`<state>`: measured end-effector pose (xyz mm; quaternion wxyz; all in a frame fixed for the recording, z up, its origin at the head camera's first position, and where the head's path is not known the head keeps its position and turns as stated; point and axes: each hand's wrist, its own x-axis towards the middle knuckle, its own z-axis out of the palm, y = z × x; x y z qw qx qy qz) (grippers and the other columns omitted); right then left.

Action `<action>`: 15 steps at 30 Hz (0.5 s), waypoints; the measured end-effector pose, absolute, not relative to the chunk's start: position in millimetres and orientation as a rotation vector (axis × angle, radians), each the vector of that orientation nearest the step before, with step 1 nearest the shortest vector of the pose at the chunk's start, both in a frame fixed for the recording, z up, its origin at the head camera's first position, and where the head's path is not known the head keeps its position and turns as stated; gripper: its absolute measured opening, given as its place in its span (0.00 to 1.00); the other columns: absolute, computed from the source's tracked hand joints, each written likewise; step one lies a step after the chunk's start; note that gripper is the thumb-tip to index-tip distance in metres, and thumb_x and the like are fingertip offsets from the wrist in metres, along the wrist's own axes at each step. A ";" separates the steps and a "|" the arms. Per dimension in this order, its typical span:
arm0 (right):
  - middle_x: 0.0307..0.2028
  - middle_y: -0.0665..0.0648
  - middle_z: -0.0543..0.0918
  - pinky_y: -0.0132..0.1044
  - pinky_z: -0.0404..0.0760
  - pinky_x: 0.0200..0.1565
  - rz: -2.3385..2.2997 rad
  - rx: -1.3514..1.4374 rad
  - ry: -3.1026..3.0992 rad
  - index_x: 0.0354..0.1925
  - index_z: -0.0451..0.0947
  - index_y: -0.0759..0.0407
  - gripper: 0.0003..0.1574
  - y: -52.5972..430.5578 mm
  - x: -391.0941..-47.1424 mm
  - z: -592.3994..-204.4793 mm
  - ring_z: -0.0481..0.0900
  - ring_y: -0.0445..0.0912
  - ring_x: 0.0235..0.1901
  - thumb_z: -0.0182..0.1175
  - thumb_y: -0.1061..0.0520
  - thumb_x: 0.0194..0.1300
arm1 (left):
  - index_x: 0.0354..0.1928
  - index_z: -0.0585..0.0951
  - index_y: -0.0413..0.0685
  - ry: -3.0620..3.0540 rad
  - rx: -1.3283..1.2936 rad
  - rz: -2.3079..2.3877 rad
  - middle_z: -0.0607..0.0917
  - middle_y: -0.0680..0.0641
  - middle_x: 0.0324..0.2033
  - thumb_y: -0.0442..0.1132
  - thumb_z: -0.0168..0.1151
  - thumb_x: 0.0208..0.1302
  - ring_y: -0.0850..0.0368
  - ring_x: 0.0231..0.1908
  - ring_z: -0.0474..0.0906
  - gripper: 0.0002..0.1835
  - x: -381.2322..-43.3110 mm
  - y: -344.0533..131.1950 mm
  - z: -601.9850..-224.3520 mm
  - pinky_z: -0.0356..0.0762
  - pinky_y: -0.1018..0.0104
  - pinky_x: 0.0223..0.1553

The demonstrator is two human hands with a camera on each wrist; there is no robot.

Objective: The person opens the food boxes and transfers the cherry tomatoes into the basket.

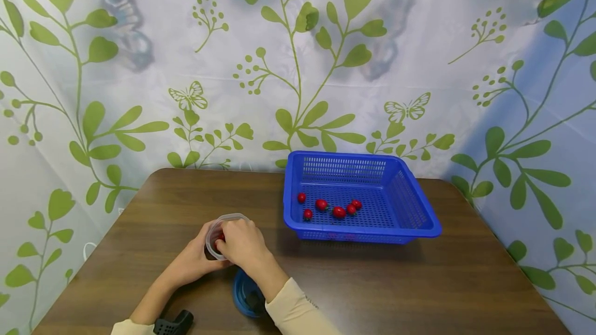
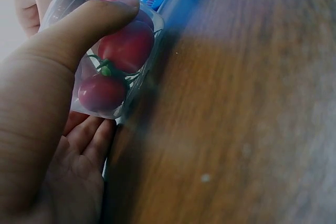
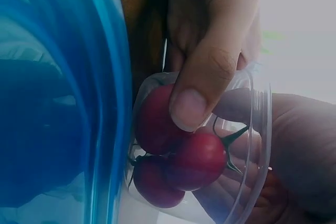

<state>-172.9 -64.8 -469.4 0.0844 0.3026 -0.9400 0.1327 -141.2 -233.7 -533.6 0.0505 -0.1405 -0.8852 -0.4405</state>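
Observation:
My left hand [image 1: 202,255] grips a clear plastic container [image 2: 152,51], its thumb across the outer wall and its fingers on the far side. Several cherry tomatoes [image 2: 126,48] with green stems show through the wall. The container is tilted, its mouth toward my right hand [image 1: 244,242]. That hand's fingers reach in over the rim, close to a stemmed tomato [image 3: 199,161]. I cannot tell whether they pinch it. Below the right forearm sits a round blue dish-like thing [image 1: 240,293], partly covered by the arm.
A blue plastic basket [image 1: 363,230] stands toward the back right of the brown wooden table [image 1: 419,288], with several cherry tomatoes [image 1: 339,212] on its left side. Behind the table hangs a leaf-patterned cloth [image 1: 326,81]. A black strap device [image 1: 174,323] is on the left wrist.

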 end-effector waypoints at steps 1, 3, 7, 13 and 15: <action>0.31 0.45 0.86 0.35 0.85 0.37 0.396 0.900 -2.807 0.38 0.87 0.47 0.10 -65.0 -173.0 -469.0 0.82 0.40 0.32 0.72 0.45 0.64 | 0.76 0.57 0.43 -2.695 -0.427 -1.341 0.78 0.39 0.63 0.50 0.80 0.56 0.47 0.57 0.80 0.53 -141.3 -233.8 -533.6 0.79 0.67 0.55; 0.31 0.46 0.86 0.34 0.85 0.34 0.399 0.891 -2.824 0.39 0.87 0.47 0.10 -65.2 -172.8 -468.3 0.82 0.41 0.31 0.72 0.45 0.64 | 0.76 0.57 0.43 -2.696 -0.426 -1.341 0.78 0.39 0.63 0.50 0.80 0.56 0.47 0.57 0.80 0.53 -141.3 -233.9 -533.9 0.79 0.67 0.55; 0.28 0.47 0.84 0.33 0.82 0.29 0.405 0.877 -2.858 0.39 0.87 0.48 0.10 -65.3 -173.2 -467.2 0.80 0.41 0.28 0.70 0.45 0.65 | 0.76 0.57 0.43 -2.698 -0.425 -1.336 0.78 0.39 0.63 0.50 0.80 0.56 0.46 0.57 0.80 0.53 -141.4 -233.6 -535.0 0.80 0.66 0.55; 0.31 0.45 0.86 0.33 0.84 0.32 0.393 0.911 -2.864 0.37 0.86 0.47 0.11 -64.7 -174.3 -467.7 0.81 0.40 0.30 0.72 0.44 0.63 | 0.76 0.57 0.44 -2.699 -0.419 -1.312 0.78 0.40 0.63 0.51 0.80 0.55 0.48 0.58 0.79 0.54 -141.6 -233.7 -535.9 0.79 0.65 0.56; 0.33 0.45 0.87 0.34 0.84 0.34 0.386 0.928 -2.865 0.38 0.87 0.47 0.11 -64.6 -174.5 -467.6 0.81 0.40 0.32 0.73 0.43 0.63 | 0.76 0.58 0.44 -2.699 -0.418 -1.308 0.77 0.40 0.64 0.51 0.80 0.55 0.48 0.58 0.78 0.54 -141.6 -233.6 -535.1 0.79 0.65 0.57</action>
